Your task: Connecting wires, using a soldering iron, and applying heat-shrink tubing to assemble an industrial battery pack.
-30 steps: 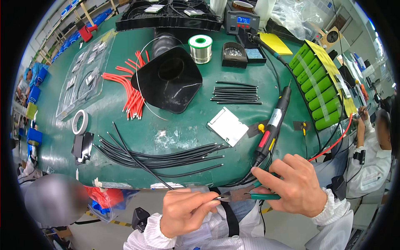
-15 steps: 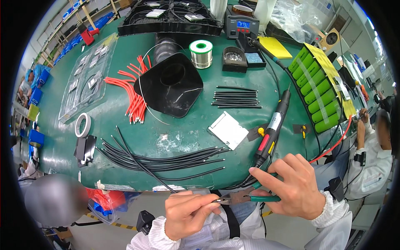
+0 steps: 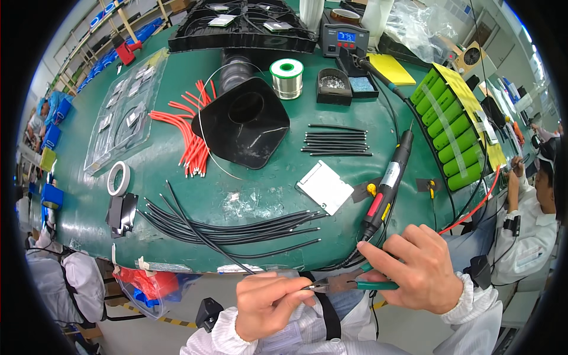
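Between the thumb and fingers of my left hand (image 3: 267, 307) is the end of a black wire (image 3: 208, 241), which runs back across the table edge over a bundle of similar black wires (image 3: 236, 228). My right hand (image 3: 418, 273) is wrapped round the green handles of a pair of pliers (image 3: 340, 283). The pliers' jaws meet the wire's tip right at my left fingertips; whether they clamp it is too small to tell. Beyond my right hand lies a soldering iron (image 3: 387, 183), and a white square plate (image 3: 325, 187) rests to its left.
Red wires (image 3: 192, 148) lie beside a black fume hood (image 3: 236, 124). Farther back are a solder spool (image 3: 286, 80), short black wires (image 3: 336, 141) and a soldering station (image 3: 345, 38). A green battery pack (image 3: 452, 130) stands at right. White tape (image 3: 118, 178) sits left. A co-worker (image 3: 529, 219) works at far right.
My hands, the wire and the pliers have hardly moved. At the lower left, another person's head has gone out of view, leaving a white-clothed body. The co-worker at right has shifted their head.
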